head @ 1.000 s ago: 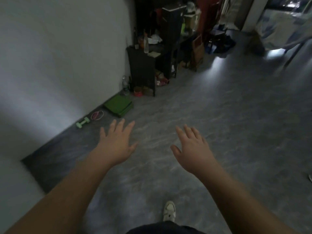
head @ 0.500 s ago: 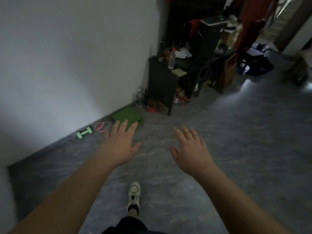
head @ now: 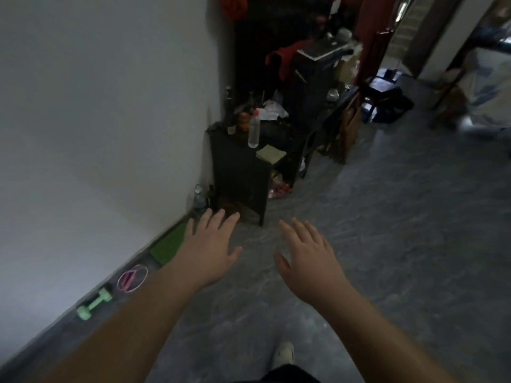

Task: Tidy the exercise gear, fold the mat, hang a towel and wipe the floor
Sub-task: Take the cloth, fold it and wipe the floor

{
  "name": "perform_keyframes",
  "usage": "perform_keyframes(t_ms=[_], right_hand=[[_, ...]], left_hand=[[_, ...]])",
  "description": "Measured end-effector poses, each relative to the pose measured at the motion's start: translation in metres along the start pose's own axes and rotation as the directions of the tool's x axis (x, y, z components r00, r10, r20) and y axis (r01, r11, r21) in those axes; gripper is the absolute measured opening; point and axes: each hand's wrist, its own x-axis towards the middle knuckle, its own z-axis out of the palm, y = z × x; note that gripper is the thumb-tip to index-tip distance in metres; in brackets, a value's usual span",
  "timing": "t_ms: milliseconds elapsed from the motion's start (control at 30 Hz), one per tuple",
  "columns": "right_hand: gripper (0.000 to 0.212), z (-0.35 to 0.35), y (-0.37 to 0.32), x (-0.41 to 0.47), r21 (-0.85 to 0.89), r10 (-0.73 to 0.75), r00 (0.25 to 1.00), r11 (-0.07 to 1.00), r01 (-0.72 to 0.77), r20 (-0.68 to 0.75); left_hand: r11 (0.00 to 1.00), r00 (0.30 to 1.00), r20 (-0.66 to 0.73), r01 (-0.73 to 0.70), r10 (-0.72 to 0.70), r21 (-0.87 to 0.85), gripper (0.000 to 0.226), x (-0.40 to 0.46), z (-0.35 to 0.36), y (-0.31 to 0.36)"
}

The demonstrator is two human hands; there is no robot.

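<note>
Three pieces of exercise gear lie in a row along the foot of the white wall (head: 96,106): a mint-green dumbbell (head: 94,303), a loop of pink resistance band (head: 132,278) just beside it, and a green mat (head: 167,246) further along, partly hidden behind the left forearm. From how they sit, the tidying part looks largely done, since the gear is lined up against the wall and the mat appears folded into a flat rectangle, though the dim light makes its layers hard to read. No towel or cleaning cloth can be made out, so hanging the towel and wiping the grey floor (head: 387,258) seem to be what is left.

Neither hand holds anything. The left hand (head: 211,252) and the right hand (head: 307,261) are both stretched forward, palms down and fingers spread, above bare floor, apart from each other and touching nothing. The left fingertips overlap the far end of the mat in the view, but they appear to be above it. Ahead stands a dark cabinet (head: 240,172) with a clear plastic bottle (head: 253,128) on top.
</note>
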Motion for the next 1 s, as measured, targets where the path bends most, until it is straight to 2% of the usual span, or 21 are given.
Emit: perform_keyframes(t_ms=[267,533,800,1000], right_hand=[[0.069,-0.023,0.084,0.192,-0.014,0.011,0.999,1.0,-0.012,-0.041],[0.071,-0.045,0.136,0.389,-0.05,-0.062,0.998,0.997,0.063,0.033],[0.069,-0.016,0.158,0.542,-0.099,-0.071,0.987,0.991,0.086,0.142],[0.064,0.023,0.171,0.659,-0.138,0.074,0.972,0.99,-0.043,0.222]], left_hand=[[1.0,0.999,0.019,-0.03,0.029,0.005,0.073,0.211,-0.002,0.014],[0.999,0.997,0.055,0.045,-0.044,-0.003,0.073,0.395,-0.031,0.013],[0.997,0.974,0.22,0.063,-0.054,-0.036,0.073,0.54,-0.001,-0.022],[0.998,0.932,0.359,-0.041,0.054,-0.045,0.072,0.673,0.035,-0.061]])
